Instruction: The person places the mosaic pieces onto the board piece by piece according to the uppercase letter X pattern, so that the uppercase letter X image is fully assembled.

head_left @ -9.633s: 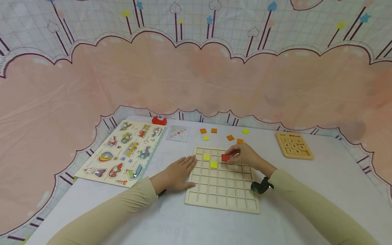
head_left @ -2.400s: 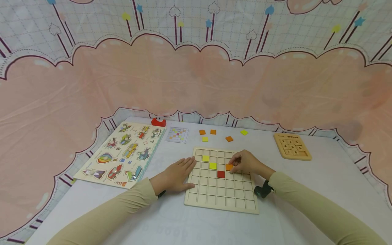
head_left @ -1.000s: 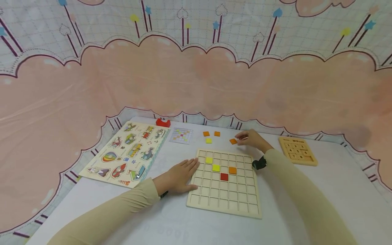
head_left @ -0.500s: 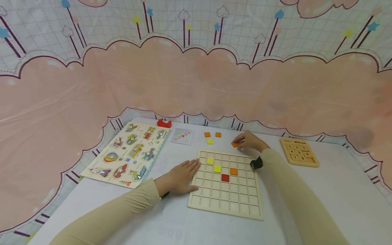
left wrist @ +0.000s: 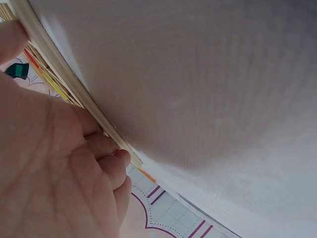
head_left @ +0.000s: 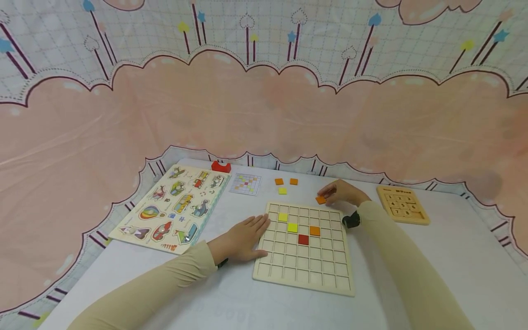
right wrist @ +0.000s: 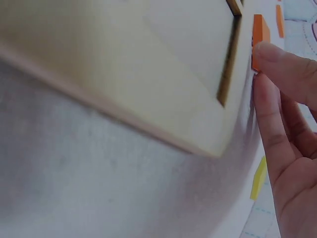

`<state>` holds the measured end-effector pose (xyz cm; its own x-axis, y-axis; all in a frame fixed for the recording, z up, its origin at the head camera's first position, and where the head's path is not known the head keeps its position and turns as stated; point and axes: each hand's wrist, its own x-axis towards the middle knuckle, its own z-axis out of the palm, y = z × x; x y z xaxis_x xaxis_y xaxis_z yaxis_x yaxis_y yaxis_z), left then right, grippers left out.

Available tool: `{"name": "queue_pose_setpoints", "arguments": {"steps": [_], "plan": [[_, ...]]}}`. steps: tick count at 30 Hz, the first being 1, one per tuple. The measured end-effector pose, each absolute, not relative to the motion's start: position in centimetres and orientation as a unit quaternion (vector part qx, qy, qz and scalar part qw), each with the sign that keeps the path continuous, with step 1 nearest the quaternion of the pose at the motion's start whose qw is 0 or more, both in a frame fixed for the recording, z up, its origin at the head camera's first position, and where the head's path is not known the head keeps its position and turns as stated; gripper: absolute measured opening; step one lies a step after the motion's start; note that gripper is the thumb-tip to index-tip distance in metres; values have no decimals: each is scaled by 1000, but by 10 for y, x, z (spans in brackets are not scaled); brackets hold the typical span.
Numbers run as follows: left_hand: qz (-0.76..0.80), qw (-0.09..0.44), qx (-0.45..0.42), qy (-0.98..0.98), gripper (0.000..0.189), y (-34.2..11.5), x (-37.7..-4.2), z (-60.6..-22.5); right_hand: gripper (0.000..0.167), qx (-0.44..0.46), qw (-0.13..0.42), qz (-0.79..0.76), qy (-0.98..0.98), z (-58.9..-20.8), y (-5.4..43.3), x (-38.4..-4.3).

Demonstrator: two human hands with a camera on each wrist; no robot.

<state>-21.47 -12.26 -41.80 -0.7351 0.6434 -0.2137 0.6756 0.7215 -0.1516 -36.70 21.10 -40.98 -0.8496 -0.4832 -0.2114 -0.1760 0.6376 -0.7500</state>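
Note:
The wooden grid board (head_left: 303,277) lies flat on the table, with two yellow tiles (head_left: 292,227), a red tile (head_left: 303,239) and one orange tile (head_left: 315,231) in its cells. My left hand (head_left: 241,238) rests on the board's left edge, fingers extended; the left wrist view shows its palm (left wrist: 54,163) beside that edge. Just behind the board's far right corner, my right hand (head_left: 344,192) pinches another orange tile (head_left: 321,200) between thumb and fingers. That tile (right wrist: 258,42) also shows in the right wrist view, as does a loose yellow tile (right wrist: 258,179) on the table.
Behind the board lie two orange tiles (head_left: 294,182), a yellow tile (head_left: 282,190) and a coloured pattern card (head_left: 245,184). A picture puzzle board (head_left: 169,208) and a red block (head_left: 221,167) are at the left. A wooden number puzzle (head_left: 402,205) lies at the right.
The red tile and an orange tile, held in turn by my right hand earlier, are on the board. That hand moved back to another orange tile, which has shifted slightly towards the board.

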Motion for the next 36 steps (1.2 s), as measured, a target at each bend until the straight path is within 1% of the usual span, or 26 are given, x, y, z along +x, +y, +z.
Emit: {"name": "queue_pose_setpoints", "arguments": {"steps": [3,7,12,16,26,36], "plan": [[-113,70,359,924,85,-122,-215,-418,39,-172,200,-376,888,-411,209,-367],[-113,69,362,923,84,-121,-214,-417,35,-170,186,-343,905,-411,205,-364],[-112,72,361,923,84,-121,-214,-417,28,-188,159,-308,919,-407,201,-359],[-109,73,362,923,84,-122,-214,-417,26,-200,147,-293,923,-406,202,-355],[-101,81,355,926,84,-122,-214,-418,25,-205,152,-300,919,-407,207,-352],[-102,78,353,927,85,-122,-216,-418,26,-179,157,-332,913,-403,209,-343]]}}
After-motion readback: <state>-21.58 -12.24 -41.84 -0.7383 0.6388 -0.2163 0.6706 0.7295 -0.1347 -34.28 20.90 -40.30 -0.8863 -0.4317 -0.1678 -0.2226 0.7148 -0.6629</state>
